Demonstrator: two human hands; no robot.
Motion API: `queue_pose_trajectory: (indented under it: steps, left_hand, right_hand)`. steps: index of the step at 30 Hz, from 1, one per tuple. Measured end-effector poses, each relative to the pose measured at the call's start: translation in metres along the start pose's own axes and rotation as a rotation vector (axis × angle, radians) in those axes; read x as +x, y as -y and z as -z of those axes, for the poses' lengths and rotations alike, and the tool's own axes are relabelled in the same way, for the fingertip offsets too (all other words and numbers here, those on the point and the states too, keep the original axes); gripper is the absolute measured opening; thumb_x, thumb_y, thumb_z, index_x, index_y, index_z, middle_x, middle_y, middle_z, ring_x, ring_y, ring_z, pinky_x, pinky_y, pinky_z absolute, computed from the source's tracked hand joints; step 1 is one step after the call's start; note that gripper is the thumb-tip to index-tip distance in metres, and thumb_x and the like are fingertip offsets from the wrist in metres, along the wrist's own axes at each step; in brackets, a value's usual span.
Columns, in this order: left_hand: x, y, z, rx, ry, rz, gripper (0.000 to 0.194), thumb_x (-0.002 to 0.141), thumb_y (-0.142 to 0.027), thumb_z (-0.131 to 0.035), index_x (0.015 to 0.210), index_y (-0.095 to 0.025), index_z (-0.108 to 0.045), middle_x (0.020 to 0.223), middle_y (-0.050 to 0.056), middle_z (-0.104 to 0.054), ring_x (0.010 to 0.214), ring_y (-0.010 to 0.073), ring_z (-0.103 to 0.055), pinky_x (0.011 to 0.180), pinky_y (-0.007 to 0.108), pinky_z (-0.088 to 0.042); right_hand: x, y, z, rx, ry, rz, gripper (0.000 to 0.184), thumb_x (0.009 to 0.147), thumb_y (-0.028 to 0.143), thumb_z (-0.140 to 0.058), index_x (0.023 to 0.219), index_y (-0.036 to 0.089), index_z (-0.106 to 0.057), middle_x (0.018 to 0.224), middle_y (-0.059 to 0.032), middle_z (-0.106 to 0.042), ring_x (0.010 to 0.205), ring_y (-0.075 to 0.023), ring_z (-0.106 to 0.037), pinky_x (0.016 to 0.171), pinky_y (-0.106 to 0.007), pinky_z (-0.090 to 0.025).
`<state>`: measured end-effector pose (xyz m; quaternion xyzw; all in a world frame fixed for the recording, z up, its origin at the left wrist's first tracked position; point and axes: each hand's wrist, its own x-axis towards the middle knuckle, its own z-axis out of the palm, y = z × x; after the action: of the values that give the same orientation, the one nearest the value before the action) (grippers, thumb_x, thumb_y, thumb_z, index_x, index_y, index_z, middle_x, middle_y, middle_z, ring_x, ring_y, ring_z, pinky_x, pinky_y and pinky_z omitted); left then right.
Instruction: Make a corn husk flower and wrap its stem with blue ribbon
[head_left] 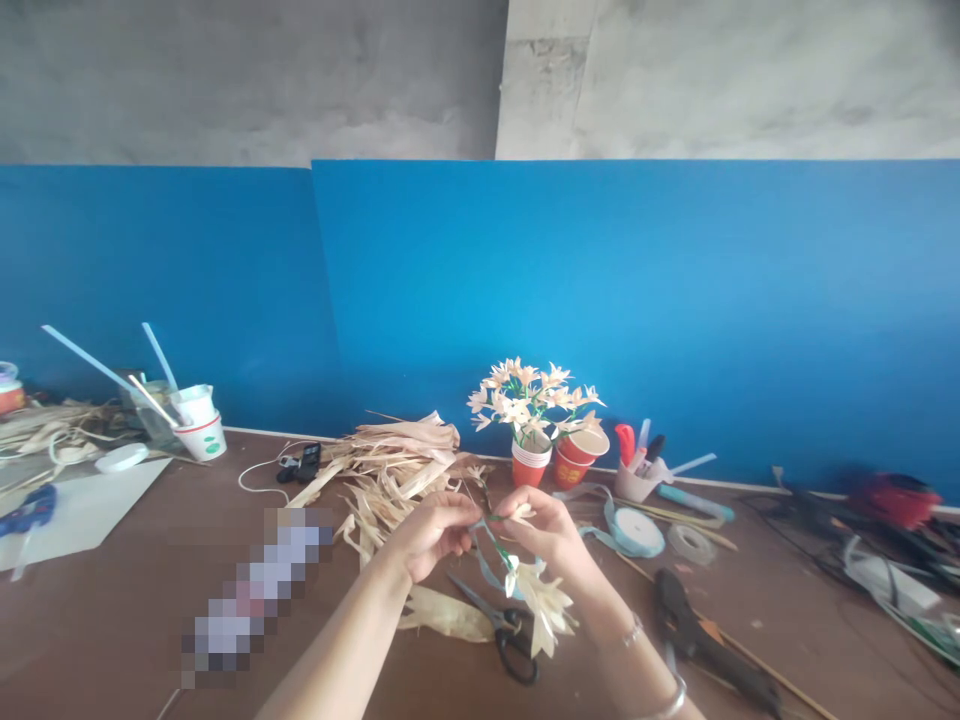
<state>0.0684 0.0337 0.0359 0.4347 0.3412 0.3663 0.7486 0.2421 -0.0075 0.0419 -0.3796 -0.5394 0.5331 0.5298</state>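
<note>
Over the middle of the table, my left hand [435,530] and my right hand [544,525] meet nearly fingertip to fingertip. My right hand is closed on the green stem of a cream husk flower [544,600], whose large petals hang below the wrist side of that hand. A small pale bloom also shows by its fingers. The fingers of my left hand pinch together beside the same stem; what is between them is too small to make out. Beneath the hands lie black-handled scissors [514,635] and a flat piece of husk [450,613], partly covered by the hanging flower.
Dried husks [405,450] are heaped behind my left hand. Finished husk flowers [525,395] stand in paper cups [531,465] by the blue partition [637,280]. To the right lie a ribbon roll [637,532], clear tape [691,544] and a black glue gun [697,630].
</note>
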Motion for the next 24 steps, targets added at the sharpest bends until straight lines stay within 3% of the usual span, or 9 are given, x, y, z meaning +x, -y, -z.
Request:
queue_pose_trajectory:
  steps: [11, 14, 17, 20, 24]
  left_hand:
    - [0.003, 0.005, -0.001, -0.063, -0.008, 0.014, 0.015, 0.056, -0.020, -0.075, 0.059, -0.012, -0.062, 0.052, -0.002, -0.057, 0.039, 0.0035, -0.047, 0.039, 0.016, -0.030]
    - [0.001, 0.003, -0.003, -0.008, -0.063, -0.052, 0.013, 0.056, -0.021, -0.071, 0.061, -0.013, -0.062, 0.053, -0.003, -0.056, 0.040, 0.0051, -0.049, 0.039, 0.017, -0.031]
    - [0.000, 0.000, -0.007, 0.084, -0.155, -0.111, 0.013, 0.058, -0.023, -0.068, 0.063, -0.014, -0.061, 0.052, -0.004, -0.055, 0.040, 0.0062, -0.050, 0.039, 0.018, -0.032]
    - [-0.001, -0.001, -0.012, 0.153, -0.232, -0.161, 0.013, 0.059, -0.025, -0.067, 0.060, -0.014, -0.060, 0.050, -0.004, -0.054, 0.040, 0.0070, -0.050, 0.040, 0.018, -0.033]
    - [-0.001, 0.001, -0.018, 0.198, -0.282, -0.220, 0.014, 0.061, -0.027, -0.065, 0.057, -0.015, -0.058, 0.045, -0.004, -0.052, 0.039, 0.0082, -0.048, 0.040, 0.019, -0.035]
  right_hand:
    - [-0.002, 0.005, 0.001, -0.090, 0.071, 0.014, 0.018, 0.068, 0.032, -0.071, 0.070, 0.018, -0.059, 0.063, 0.0026, -0.056, 0.053, -0.0091, -0.048, 0.050, -0.022, -0.037]
    - [-0.002, 0.007, 0.009, -0.141, 0.122, -0.012, 0.015, 0.069, 0.025, -0.066, 0.082, 0.018, -0.061, 0.074, 0.0005, -0.062, 0.056, -0.0097, -0.052, 0.051, -0.021, -0.039]
    - [0.000, 0.011, 0.018, -0.243, 0.109, 0.008, 0.027, 0.072, 0.020, -0.055, 0.098, 0.018, -0.064, 0.088, -0.0041, -0.067, 0.070, -0.0153, -0.060, 0.061, -0.025, -0.046]
    - [0.000, 0.016, 0.016, -0.464, -0.037, 0.127, 0.033, 0.074, 0.017, -0.046, 0.100, 0.018, -0.066, 0.092, -0.0066, -0.069, 0.082, -0.0195, -0.062, 0.072, -0.031, -0.048]
    - [-0.004, 0.015, -0.008, -0.964, -0.146, 0.417, 0.022, 0.073, 0.018, -0.058, 0.092, 0.022, -0.069, 0.095, -0.0060, -0.070, 0.095, -0.0239, -0.058, 0.089, -0.040, -0.038]
